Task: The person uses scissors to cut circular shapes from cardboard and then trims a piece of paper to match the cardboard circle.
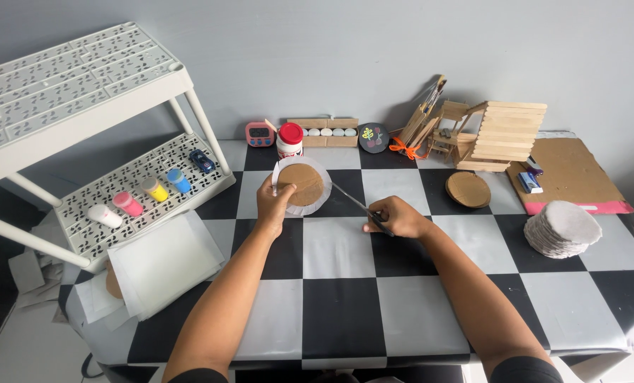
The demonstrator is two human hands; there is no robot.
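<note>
**Brown disc held up, scissors at its edge**

Brown cardboard, round, backed by a white paper circle: that is the disc (302, 184), and the left hand (273, 202) has it pinched at its lower left rim, thumb across the front, fingers curled behind. The disc stands tilted up just above and to the right of that hand, over the checkered table (338, 305).

Off to the right of the disc, the right hand (395, 218) is closed around the handles of a pair of scissors (356, 203). The blades run up and left from that hand, their tip reaching the disc's right edge. Whether the blades are parted, I cannot tell.

Just behind the disc stands a white glue jar (289, 140) with a red lid, a small pink timer (259, 133) beside it. Further right of the disc, a stack of brown cardboard circles (468, 189) lies flat, with a craft-stick model house (497, 135) behind it. Well to the right of the disc sits a pile of white paper rounds (562, 228).

Left of the disc, a white plastic rack (83, 92) carries small paint bottles (147, 195) on its lower shelf, and white paper sheets (164, 262) lie below it at the table's corner.
</note>
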